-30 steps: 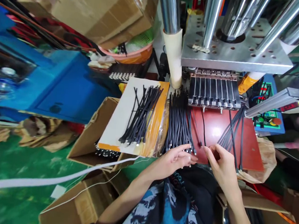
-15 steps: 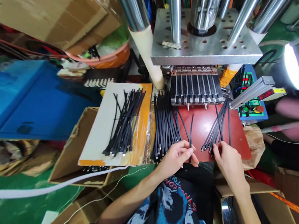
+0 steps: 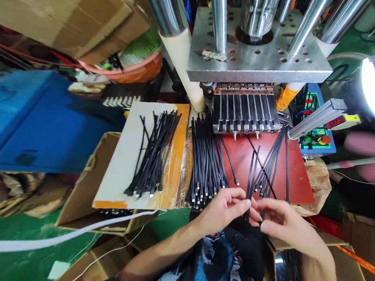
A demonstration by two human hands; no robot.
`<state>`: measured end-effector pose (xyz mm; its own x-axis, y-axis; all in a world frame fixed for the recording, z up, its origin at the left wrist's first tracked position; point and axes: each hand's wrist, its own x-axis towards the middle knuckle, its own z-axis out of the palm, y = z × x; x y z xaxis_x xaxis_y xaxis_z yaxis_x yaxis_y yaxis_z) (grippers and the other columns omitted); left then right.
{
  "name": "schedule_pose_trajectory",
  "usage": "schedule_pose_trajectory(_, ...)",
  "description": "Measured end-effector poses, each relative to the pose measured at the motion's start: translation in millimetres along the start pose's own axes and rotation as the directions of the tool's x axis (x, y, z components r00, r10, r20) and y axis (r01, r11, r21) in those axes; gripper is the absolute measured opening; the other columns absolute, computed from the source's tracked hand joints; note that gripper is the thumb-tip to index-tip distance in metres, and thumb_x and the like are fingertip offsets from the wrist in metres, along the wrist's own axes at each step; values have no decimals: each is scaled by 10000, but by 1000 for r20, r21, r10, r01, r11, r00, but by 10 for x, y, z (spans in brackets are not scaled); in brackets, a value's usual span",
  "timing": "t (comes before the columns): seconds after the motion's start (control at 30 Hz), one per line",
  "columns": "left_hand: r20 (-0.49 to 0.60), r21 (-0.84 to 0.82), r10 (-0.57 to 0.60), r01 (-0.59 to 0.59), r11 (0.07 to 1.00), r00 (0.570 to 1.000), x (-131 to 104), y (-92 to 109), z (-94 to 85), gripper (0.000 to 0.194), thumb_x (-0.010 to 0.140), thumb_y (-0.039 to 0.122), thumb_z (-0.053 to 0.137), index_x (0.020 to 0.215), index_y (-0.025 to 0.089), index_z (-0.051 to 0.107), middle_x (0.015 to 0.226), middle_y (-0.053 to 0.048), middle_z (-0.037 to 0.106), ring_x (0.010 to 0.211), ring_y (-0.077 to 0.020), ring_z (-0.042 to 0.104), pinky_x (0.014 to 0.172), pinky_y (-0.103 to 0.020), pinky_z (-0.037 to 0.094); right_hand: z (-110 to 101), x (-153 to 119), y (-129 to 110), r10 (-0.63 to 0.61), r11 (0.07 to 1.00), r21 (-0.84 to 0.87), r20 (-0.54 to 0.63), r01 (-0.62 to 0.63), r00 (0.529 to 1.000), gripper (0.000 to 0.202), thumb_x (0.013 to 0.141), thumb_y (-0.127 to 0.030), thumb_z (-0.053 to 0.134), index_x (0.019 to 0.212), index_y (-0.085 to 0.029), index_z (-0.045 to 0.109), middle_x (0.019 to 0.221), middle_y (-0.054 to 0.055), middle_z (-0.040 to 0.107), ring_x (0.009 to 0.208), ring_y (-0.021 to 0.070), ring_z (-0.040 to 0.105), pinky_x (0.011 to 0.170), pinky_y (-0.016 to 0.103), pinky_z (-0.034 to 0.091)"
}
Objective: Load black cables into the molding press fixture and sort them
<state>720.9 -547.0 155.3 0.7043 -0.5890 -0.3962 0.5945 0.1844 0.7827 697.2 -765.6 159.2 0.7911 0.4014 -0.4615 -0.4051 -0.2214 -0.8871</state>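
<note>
Black cables, at red board's near edge | left hand: fingertips pinching them | right hand: fingers curled alongside, hold unclear | risk: could snag, stray cables lying close behind

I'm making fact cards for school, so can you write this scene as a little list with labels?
Left hand: pinching black cables
Right hand: close beside it, fingers bent; its grip is hard to tell
White board: bears a bunch of cables
Red mat: more cables lie on it
Press: metal, beyond the mat
Lamp: lit, far right
</note>
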Motion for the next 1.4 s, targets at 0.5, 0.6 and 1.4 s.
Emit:
schedule_pose_trajectory(0.5,25,646,513,-405,647,858,85,749,-305,180,999,267,713,1050,142,833,1002,-74,823,925,-183,764,862,-275,577,505,428,22,-429,903,-149,-346,403,834,194,1041,-309,658,879,-219,715,776,-15,597,645,123,502,574,252,384)
schedule_pose_trajectory(0.6,67,596,513,-447,667,855,64,792,-319,153,1003,231,717,1001,146,844,955,-72,822,888,-171,758,838,-264,571,524,424,-3,-488,872,-228,-341,433,803,203,1052,-258,632,867,-222,706,828,-3,603,705,133,561,615,251,428)
schedule_pose_trajectory(1.4,-89,769,818,-483,419,569,508,1084,-734,176,1036,330,665,937,186,684,977,-46,718,955,-171,682,929,-308,552,549,654,-88,-336,898,-325,-73,296,939,319,1028,-426,620,755,-278,545,732,-5,550,635,205,527,562,346,424)
